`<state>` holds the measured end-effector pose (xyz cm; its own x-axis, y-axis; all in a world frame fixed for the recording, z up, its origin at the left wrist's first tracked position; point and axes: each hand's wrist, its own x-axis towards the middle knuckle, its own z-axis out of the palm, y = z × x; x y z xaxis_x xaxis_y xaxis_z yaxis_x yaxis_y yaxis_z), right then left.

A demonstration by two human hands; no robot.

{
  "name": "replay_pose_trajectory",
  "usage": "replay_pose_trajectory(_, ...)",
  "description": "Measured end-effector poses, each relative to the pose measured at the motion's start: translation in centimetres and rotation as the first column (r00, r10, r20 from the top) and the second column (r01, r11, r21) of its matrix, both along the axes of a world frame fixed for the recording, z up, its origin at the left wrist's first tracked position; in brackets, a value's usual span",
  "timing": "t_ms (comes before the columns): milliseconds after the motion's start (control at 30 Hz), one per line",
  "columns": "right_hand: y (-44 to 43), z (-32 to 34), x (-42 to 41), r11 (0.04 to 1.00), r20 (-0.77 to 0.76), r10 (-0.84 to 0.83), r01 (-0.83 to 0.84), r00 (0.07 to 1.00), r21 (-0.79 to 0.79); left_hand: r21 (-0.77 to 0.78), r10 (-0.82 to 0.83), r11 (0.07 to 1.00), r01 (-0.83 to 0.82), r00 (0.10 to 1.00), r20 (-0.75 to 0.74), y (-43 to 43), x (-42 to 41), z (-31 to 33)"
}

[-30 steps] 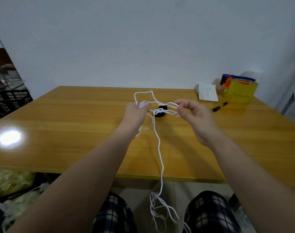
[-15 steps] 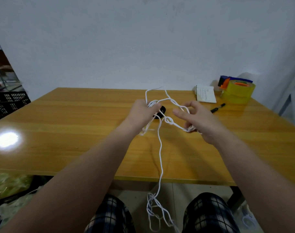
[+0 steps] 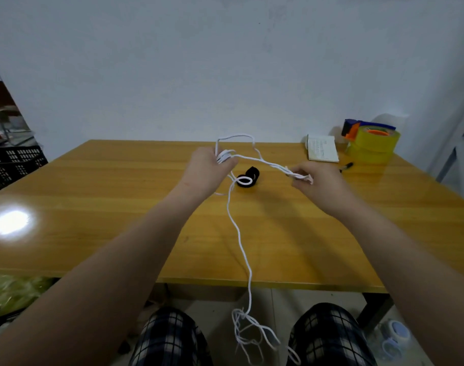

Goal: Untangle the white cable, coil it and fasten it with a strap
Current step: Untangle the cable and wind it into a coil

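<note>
The white cable (image 3: pixel 239 235) is stretched in the air above the wooden table (image 3: pixel 93 202). My left hand (image 3: pixel 208 171) is shut on a small bundle of its loops, and a loop stands up above that hand. My right hand (image 3: pixel 314 182) pinches two strands that run tight from my left hand. One strand hangs from my left hand, loops once, crosses the table's front edge and ends in a tangle between my knees. A black strap (image 3: pixel 250 178) lies coiled on the table between my hands, under the cable.
At the back right stand a yellow tape dispenser (image 3: pixel 371 142), a white booklet (image 3: pixel 322 151) and a black marker (image 3: pixel 346 166). A black crate (image 3: pixel 13 165) sits left of the table. A bright lamp glare (image 3: pixel 11 221) marks the table's left side.
My hands have moved apart, the right one going right and pulling the strands tight. The knot that hung between them has loosened into one open loop below my left hand.
</note>
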<state>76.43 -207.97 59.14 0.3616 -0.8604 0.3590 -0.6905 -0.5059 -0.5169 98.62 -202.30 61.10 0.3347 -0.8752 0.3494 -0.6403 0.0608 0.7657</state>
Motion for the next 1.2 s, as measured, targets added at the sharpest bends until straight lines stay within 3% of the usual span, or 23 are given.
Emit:
replay_pose_trajectory(67,0.4,0.1,0.1,0.964,0.356,0.079,-0.163,0.931,0.212,0.014,0.010,1.000,-0.011,0.999,0.052,-0.2,0.3,-0.2)
replay_pose_trajectory(100,0.6,0.4,0.3,0.913,0.563,0.054,-0.269,0.824,0.307,0.022,0.023,0.999,-0.024,0.997,0.072,-0.3,0.4,-0.4)
replay_pose_trajectory(167,1.1,1.0,0.8,0.784,0.854,-0.079,-0.498,0.514,0.372,0.055,0.047,0.997,-0.055,0.989,0.141,-0.5,0.4,-0.8)
replay_pose_trajectory(233,1.2,1.5,1.2,0.746,0.932,-0.175,-0.575,0.317,0.336,0.089,0.051,0.994,-0.069,0.979,0.196,-0.7,0.6,-1.3)
replay_pose_trajectory(367,0.8,1.1,1.6,0.819,0.945,-0.238,-0.477,0.224,0.319,0.174,0.039,0.981,-0.083,0.969,0.243,-0.9,1.6,-2.3)
replay_pose_trajectory(433,0.6,0.6,1.4,0.859,0.934,-0.238,-0.390,0.266,0.330,0.205,0.079,0.970,-0.128,0.969,0.232,-0.9,2.3,-2.7)
replay_pose_trajectory(500,0.3,-0.4,1.5,0.919,0.861,-0.234,-0.186,0.452,0.348,0.202,0.121,0.964,-0.175,0.960,0.252,-0.9,2.8,-3.0)
replay_pose_trajectory(533,0.0,-1.1,1.5,0.935,0.834,-0.265,-0.081,0.484,0.344,0.189,0.140,0.961,-0.200,0.948,0.287,-0.9,2.8,-3.1)
replay_pose_trajectory(633,-0.8,-2.6,1.9,0.914,0.829,-0.406,0.169,0.386,0.369,0.153,0.141,0.967,-0.206,0.925,0.354,-1.0,1.8,-2.6)
replay_pose_trajectory(700,-1.5,-3.0,1.5,0.878,0.792,-0.477,0.255,0.380,0.406,0.187,0.070,0.975,-0.123,0.961,0.268,-0.9,1.6,-2.2)
replay_pose_trajectory(733,-1.8,-2.9,1.2,0.865,0.745,-0.502,0.254,0.440,0.433,0.213,-0.017,0.977,-0.012,0.991,0.134,-0.7,1.7,-2.1)
replay_pose_trajectory(800,-2.2,-2.6,0.2,0.845,0.472,-0.503,0.299,0.724,0.443,0.247,-0.206,0.935,0.253,0.957,-0.202,-0.1,2.2,-1.5)
replay_pose_trajectory(833,-2.0,-2.1,-0.2,0.864,0.324,-0.457,0.327,0.828,0.384,0.261,-0.259,0.905,0.336,0.922,-0.287,0.2,2.4,-1.1)
replay_pose_trajectory(867,-1.6,-1.4,-0.1,0.908,0.266,-0.377,0.298,0.887,0.293,0.272,-0.284,0.888,0.370,0.908,-0.310,0.5,2.4,-0.8)
replay_pose_trajectory(933,0.8,0.6,1.7,0.962,0.450,-0.097,-0.033,0.888,0.271,0.275,-0.283,0.889,0.365,0.912,-0.296,0.5,1.6,0.0)
replay_pose_trajectory(1000,3.1,1.9,4.4,0.862,0.572,0.100,-0.358,0.814,0.358,0.248,-0.278,0.899,0.361,0.908,-0.313,0.4,0.4,0.7)
replay_pose_trajectory(1067,3.9,1.9,5.9,0.816,0.539,0.204,-0.446,0.818,0.369,0.224,-0.285,0.898,0.380,0.888,-0.362,0.5,-0.3,1.3)
replay_pose_trajectory(1133,3.7,1.8,6.0,0.806,0.587,0.184,-0.463,0.789,0.370,0.216,-0.266,0.896,0.387,0.860,-0.436,0.6,-0.1,1.7)
replay_pose_trajectory(1200,3.0,1.9,5.0,0.802,0.543,0.188,-0.447,0.818,0.396,0.205,-0.212,0.910,0.361,0.829,-0.518,0.8,0.8,1.8)
